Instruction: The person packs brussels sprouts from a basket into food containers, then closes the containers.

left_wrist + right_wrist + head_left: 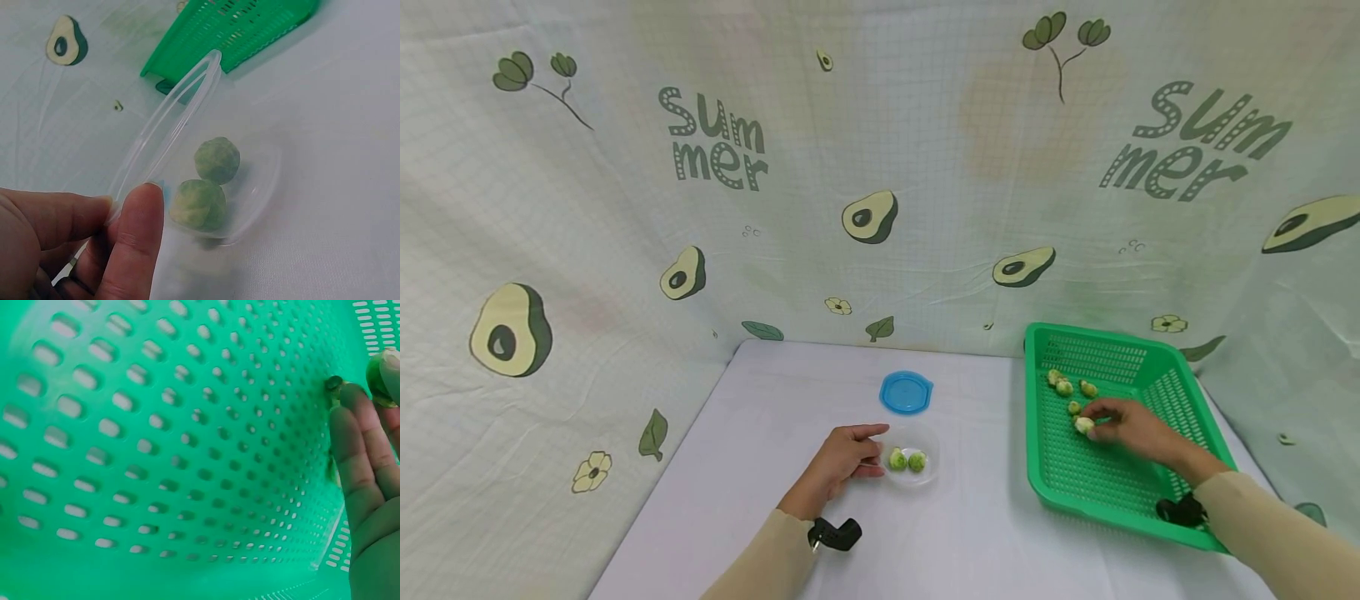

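A clear plastic bowl (931,479) stands on the table with two Brussels sprouts (907,460) inside. My left hand (844,463) pinches the bowl's rim from the left; the left wrist view shows thumb and finger at the rim (187,100). Over in the green basket (1052,483), my right hand (1131,429) pinches one Brussels sprout (1084,425) between thumb and fingers. In the right wrist view that sprout (378,378) appears at the right edge, partly hidden by the thumb. Several other sprouts (1064,387) lie toward the basket's far left side.
A blue lid (906,392) lies flat on the white table (790,392) behind the bowl. The basket's raised, slotted walls surround my right hand. A hanging cloth (925,167) printed with avocados backs the table.
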`<state>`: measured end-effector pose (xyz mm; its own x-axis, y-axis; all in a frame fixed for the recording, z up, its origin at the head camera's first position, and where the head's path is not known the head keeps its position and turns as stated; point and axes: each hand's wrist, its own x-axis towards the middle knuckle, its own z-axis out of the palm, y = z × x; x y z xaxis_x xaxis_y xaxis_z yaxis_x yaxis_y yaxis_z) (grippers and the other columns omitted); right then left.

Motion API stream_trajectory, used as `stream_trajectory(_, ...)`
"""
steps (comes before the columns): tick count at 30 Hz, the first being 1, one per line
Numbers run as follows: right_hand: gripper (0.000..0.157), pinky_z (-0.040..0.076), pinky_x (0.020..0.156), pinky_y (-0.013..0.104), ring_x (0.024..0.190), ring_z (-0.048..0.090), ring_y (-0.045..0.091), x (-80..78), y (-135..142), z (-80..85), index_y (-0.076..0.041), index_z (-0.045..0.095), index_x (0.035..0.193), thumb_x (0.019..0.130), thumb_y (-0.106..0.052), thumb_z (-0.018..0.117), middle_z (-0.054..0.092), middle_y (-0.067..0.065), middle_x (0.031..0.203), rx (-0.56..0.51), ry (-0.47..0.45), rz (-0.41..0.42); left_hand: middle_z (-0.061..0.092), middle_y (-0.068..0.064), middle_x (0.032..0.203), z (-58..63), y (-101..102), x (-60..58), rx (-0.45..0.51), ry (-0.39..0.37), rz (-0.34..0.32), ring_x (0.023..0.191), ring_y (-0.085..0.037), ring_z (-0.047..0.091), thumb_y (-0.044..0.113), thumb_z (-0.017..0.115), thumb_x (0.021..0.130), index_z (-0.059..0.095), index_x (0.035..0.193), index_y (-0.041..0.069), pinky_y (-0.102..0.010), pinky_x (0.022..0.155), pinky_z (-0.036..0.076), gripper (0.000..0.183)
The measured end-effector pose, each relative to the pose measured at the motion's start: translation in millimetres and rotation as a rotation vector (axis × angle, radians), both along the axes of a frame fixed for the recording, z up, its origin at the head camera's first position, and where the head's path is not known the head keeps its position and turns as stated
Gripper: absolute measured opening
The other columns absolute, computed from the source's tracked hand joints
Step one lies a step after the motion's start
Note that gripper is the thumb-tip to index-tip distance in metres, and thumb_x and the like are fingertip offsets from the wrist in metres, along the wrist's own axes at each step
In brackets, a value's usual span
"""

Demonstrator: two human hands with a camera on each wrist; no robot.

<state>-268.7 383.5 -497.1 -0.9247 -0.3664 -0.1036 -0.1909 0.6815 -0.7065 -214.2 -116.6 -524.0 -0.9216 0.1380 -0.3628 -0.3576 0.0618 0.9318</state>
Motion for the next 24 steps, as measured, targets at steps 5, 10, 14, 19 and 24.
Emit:
stream_trajectory(5, 0.040, 0.062, 0.079, 0.029, 0.103, 0.072, 0.015, -1.2, 1.3, 7.2, 0.005, 0.066, 0.133, 0.101, -0.018, 0.072, 0.065, 0.029, 0.133, -0.007, 0.020, -0.045, 0.064, -0.012, 0.095, 1.0, 1.0, 0.2, -0.003, 0.002, -0.001, 0.078, -0.016, 0.063, 0.001, 0.065, 0.099, 0.067, 0.142, 0.007, -0.031, 0.074, 0.067, 0.043)
stream_trajectory(10, 0.045, 0.063, 0.083, 0.034, 0.105, 0.072, 0.018, -2.3, 1.2, 15.5, 0.005, 0.063, 0.138, 0.102, -0.021, 0.071, 0.063, 0.031, 0.138, 0.008, 0.049, -0.085, 0.064, -0.011, 0.095, 1.4, 1.6, 0.8, -0.007, 0.001, -0.001, 0.078, -0.016, 0.063, 0.001, 0.065, 0.099, 0.067, 0.142, 0.007, -0.030, 0.074, 0.067, 0.043)
stream_trajectory(14, 0.049, 0.063, 0.088, 0.045, 0.107, 0.071, 0.020, -1.2, -0.3, 22.2, 0.006, 0.060, 0.140, 0.104, -0.026, 0.069, 0.062, 0.031, 0.140, -0.006, 0.042, -0.107, 0.064, -0.011, 0.095, 1.8, 2.0, 1.4, -0.013, 0.001, 0.000, 0.078, -0.016, 0.063, 0.001, 0.065, 0.099, 0.066, 0.144, 0.006, -0.030, 0.074, 0.067, 0.044)
stream_trajectory(19, 0.051, 0.061, 0.093, 0.053, 0.101, 0.069, 0.002, 1.3, -5.2, 31.6, 0.003, 0.061, 0.140, 0.104, -0.031, 0.069, 0.066, 0.028, 0.136, -0.027, 0.045, -0.129, 0.064, -0.010, 0.094, 1.9, 2.3, 1.4, -0.018, -0.002, 0.002, 0.078, -0.016, 0.063, 0.002, 0.065, 0.100, 0.067, 0.143, 0.007, -0.030, 0.074, 0.067, 0.044)
stream_trajectory(24, 0.049, 0.062, 0.091, 0.045, 0.098, 0.066, -0.005, 3.8, -9.3, 41.0, 0.001, 0.063, 0.141, 0.105, -0.031, 0.068, 0.068, 0.024, 0.134, -0.046, 0.074, -0.139, 0.064, -0.009, 0.092, 1.9, 2.3, 1.4, -0.017, 0.000, 0.002, 0.077, -0.016, 0.063, 0.002, 0.065, 0.100, 0.068, 0.142, 0.008, -0.030, 0.073, 0.067, 0.043)
